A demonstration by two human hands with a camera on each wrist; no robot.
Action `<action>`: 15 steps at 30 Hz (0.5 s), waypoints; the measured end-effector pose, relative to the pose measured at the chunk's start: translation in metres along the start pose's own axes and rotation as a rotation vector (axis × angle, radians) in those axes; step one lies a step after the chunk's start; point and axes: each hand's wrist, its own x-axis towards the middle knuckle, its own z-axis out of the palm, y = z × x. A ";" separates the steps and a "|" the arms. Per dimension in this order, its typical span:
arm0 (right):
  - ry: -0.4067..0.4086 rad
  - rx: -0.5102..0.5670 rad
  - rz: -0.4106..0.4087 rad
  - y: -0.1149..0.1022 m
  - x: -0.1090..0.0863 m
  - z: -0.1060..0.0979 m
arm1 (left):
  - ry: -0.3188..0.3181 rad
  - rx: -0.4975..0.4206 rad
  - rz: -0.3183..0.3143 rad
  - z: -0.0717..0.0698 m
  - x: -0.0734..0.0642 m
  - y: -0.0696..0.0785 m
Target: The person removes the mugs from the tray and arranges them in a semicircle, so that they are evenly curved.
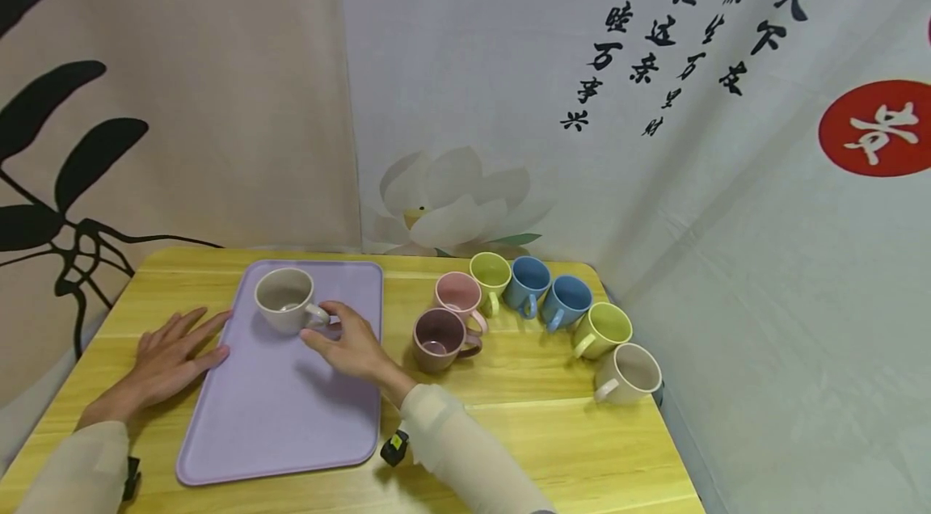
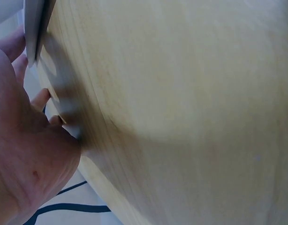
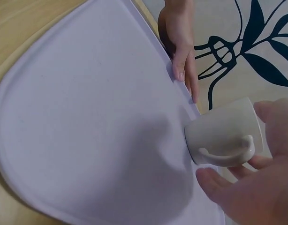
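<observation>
A pale grey-white mug stands upright on the lilac tray, near its far left corner. My right hand is at the mug's handle side, with thumb and fingers spread around the handle. In the right wrist view, the thumb is apart from the mug, and the fingers are partly hidden behind it. My left hand lies with spread fingers on the table, its fingertips at the tray's left edge. The left wrist view shows those fingers by the tray rim.
Right of the tray stand a mauve mug and a pink mug. Beyond them, a green mug, blue mugs, another green mug and a cream mug line the wooden table's far right edges.
</observation>
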 end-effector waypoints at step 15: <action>0.045 0.009 -0.007 0.001 0.007 0.007 | -0.002 -0.010 0.005 -0.001 0.000 0.001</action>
